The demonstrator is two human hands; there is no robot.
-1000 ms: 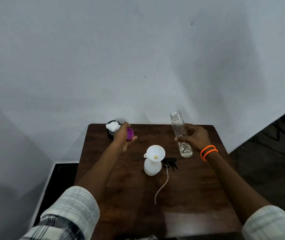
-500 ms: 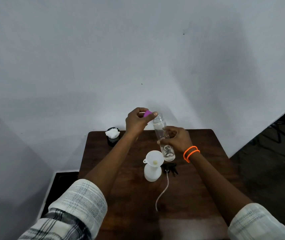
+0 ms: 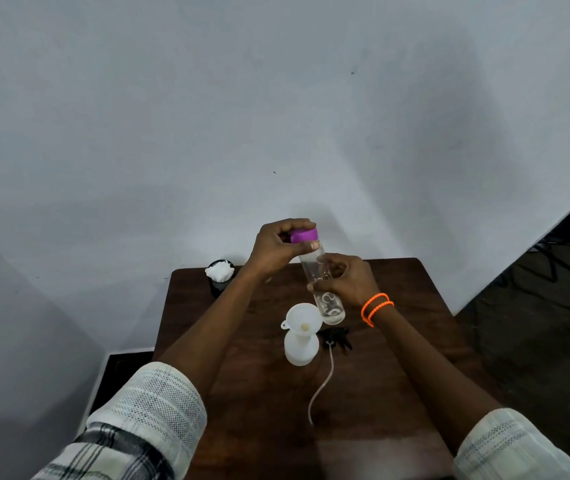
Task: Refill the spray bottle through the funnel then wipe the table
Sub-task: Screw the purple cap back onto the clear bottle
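A clear water bottle (image 3: pixel 318 271) with a little water at its bottom is held upright above the table by my right hand (image 3: pixel 344 280), which grips its middle. My left hand (image 3: pixel 276 249) pinches the purple cap (image 3: pixel 305 235) sitting on the bottle's mouth. Below them a white spray bottle (image 3: pixel 301 348) stands on the brown table (image 3: pixel 397 375) with a white funnel (image 3: pixel 302 318) in its neck. The black spray head (image 3: pixel 339 337) lies beside it on the right, its thin white tube (image 3: pixel 323 386) trailing toward me.
A black cup holding a crumpled white cloth (image 3: pixel 220 271) stands at the table's far left corner. A white wall rises right behind the table. Dark floor lies to the right and a black gap to the left.
My left hand carried the purple cap from near the cloth cup up to the bottle's mouth. My right hand brought the bottle left and up, over the funnel side of the table.
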